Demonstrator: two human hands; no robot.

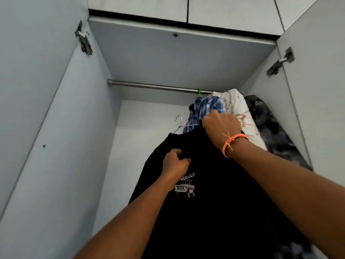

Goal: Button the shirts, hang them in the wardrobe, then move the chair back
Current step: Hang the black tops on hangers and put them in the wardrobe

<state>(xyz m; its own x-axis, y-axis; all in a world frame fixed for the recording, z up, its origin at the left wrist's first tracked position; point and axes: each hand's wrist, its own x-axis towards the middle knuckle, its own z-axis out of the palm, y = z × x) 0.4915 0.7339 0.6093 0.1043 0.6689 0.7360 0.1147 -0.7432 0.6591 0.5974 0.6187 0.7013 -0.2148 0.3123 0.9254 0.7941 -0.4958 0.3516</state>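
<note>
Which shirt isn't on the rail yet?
The black shirt with the truck print: its wire hanger hook hangs free below the rail. The blue plaid shirt, white shirt and dark grey garment hang up by the rail.

Premises are domestic, a bedroom-type fitted wardrobe (56, 128): pale laminate panels, open doors on metal hinges (85, 41), upper cupboards (186, 8), and a steel hanging rail (149, 85) carrying shirts (209, 107) on hangers (179, 124).

Soft, even, cool light with faint shadows and no glare; wide-angle bending at the edges; slight blur throughout, black cloth detail lost.
</note>
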